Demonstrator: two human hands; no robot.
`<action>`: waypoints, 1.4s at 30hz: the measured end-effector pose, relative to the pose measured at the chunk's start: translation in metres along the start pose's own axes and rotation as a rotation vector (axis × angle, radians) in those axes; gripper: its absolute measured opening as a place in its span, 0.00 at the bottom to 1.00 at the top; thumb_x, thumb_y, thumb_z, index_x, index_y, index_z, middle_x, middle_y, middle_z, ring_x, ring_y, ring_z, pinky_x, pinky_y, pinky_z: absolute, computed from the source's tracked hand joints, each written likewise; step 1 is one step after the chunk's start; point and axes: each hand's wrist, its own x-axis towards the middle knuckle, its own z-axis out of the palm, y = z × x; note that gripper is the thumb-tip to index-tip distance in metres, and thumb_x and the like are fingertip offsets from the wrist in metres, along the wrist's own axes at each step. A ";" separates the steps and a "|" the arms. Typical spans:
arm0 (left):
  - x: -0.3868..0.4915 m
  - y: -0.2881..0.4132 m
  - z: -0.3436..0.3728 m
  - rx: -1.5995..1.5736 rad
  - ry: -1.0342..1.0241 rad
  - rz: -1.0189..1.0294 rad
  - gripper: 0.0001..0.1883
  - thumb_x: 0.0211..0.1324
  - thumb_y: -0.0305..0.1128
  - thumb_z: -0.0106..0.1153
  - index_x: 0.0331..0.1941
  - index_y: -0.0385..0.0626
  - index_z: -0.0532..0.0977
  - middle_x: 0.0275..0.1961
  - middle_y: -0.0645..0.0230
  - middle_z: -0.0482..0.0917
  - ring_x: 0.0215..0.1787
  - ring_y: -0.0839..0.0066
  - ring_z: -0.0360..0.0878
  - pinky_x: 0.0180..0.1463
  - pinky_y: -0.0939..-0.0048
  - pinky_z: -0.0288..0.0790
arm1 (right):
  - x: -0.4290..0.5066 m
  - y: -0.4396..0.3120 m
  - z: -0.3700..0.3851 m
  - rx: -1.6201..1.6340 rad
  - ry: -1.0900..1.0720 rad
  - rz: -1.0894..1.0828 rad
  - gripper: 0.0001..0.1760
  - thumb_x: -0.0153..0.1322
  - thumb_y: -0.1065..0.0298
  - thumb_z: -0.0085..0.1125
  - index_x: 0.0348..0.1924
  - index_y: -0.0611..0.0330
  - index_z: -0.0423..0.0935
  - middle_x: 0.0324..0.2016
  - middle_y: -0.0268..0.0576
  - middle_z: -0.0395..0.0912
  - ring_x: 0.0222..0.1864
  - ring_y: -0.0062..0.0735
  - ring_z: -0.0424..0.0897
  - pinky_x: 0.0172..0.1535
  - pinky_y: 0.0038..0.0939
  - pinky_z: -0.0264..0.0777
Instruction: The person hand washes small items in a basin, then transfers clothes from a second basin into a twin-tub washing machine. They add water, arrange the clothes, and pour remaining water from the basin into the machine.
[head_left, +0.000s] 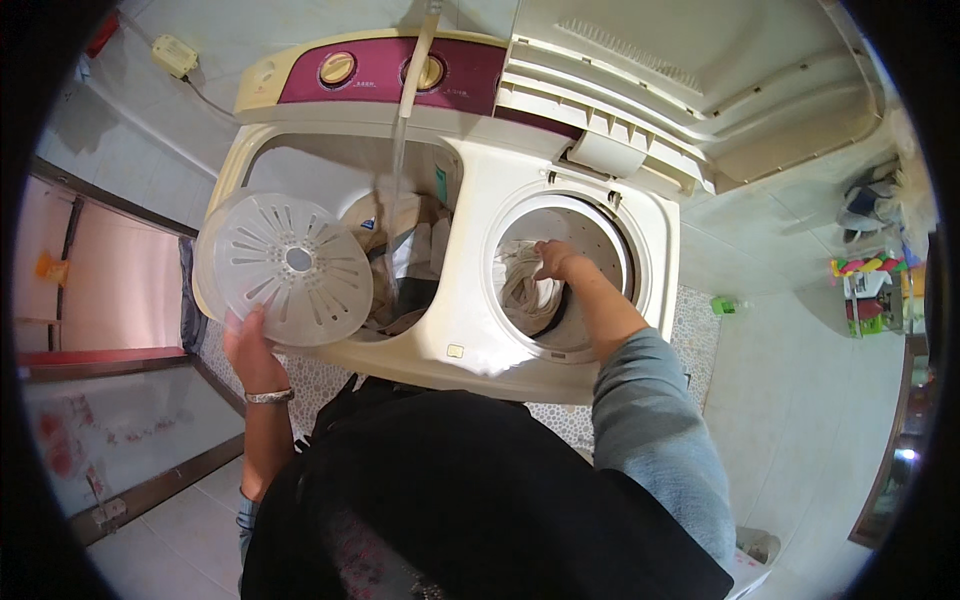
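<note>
My left hand (253, 352) grips the rim of a round, slotted translucent plastic spin-basket cover (330, 289), held over the left part of a twin-tub washing machine (469, 300). Down in the round spin basket (592, 232) on the right, my right hand (559, 261) touches pale wrung cloth (525, 289). Its fingertips are partly hidden, so whether they grip the cloth is unclear. Water streams from a pale spout pipe (417, 67) into the wash tub (292, 165), where beige, white and dark clothes (409, 247) lie, partly covered by the plastic disc.
The machine's lid (720, 90) stands raised behind the spin side. Two knobs, one of them a timer dial (337, 70), sit on the maroon panel. A cable runs from a plug box (175, 56) at the back left. A wall rack (874, 300) with small items hangs at right.
</note>
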 end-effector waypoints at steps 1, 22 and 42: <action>-0.001 -0.002 -0.002 -0.003 0.001 0.014 0.19 0.56 0.25 0.50 0.53 0.34 0.69 0.50 0.63 0.76 0.50 0.72 0.74 0.55 0.71 0.66 | 0.006 0.002 0.006 0.002 -0.018 0.051 0.42 0.55 0.52 0.71 0.58 0.58 0.65 0.56 0.51 0.67 0.56 0.48 0.70 0.56 0.37 0.67; -0.015 0.004 0.005 0.123 0.164 -0.037 0.16 0.54 0.23 0.50 0.48 0.34 0.72 0.45 0.64 0.78 0.44 0.74 0.75 0.51 0.73 0.68 | 0.066 0.011 0.042 -0.072 -0.287 0.003 0.42 0.54 0.43 0.62 0.57 0.58 0.70 0.60 0.47 0.64 0.59 0.40 0.68 0.59 0.34 0.64; 0.025 0.016 -0.018 -0.164 -0.174 0.166 0.19 0.54 0.24 0.50 0.52 0.34 0.69 0.48 0.64 0.76 0.47 0.73 0.75 0.52 0.73 0.68 | -0.219 -0.115 -0.147 1.567 0.785 -0.490 0.31 0.63 0.50 0.57 0.50 0.67 0.68 0.43 0.50 0.76 0.45 0.43 0.77 0.49 0.42 0.71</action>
